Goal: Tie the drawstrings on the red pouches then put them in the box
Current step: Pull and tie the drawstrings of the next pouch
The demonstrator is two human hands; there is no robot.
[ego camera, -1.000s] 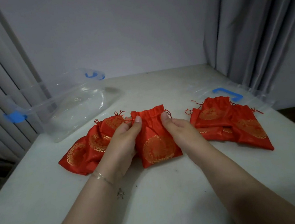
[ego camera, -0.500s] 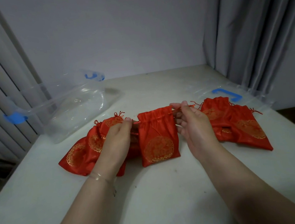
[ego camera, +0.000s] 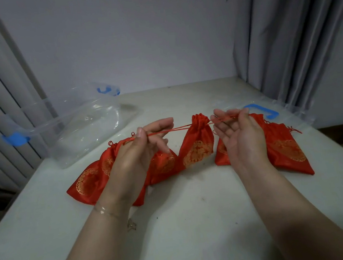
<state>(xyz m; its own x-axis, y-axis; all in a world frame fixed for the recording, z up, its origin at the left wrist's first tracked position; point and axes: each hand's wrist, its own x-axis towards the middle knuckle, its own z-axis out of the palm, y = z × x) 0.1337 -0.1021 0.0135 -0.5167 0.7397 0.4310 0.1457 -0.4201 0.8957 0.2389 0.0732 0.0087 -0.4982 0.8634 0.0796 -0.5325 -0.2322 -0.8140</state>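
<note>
Behind left hand [ego camera: 139, 153], pouches [ego camera: 90, 180] partly hidden

A makeshift indoor work corner, as I see it from the head camera.
A plain white table [ego camera: 199, 223] meets a bare pale wall [ego camera: 134, 43], flanged by grey curtains [ego camera: 283, 29] on both sides.

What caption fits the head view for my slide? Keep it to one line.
Left hand and right hand pull the drawstrings apart, cinching a red pouch shut.
</note>
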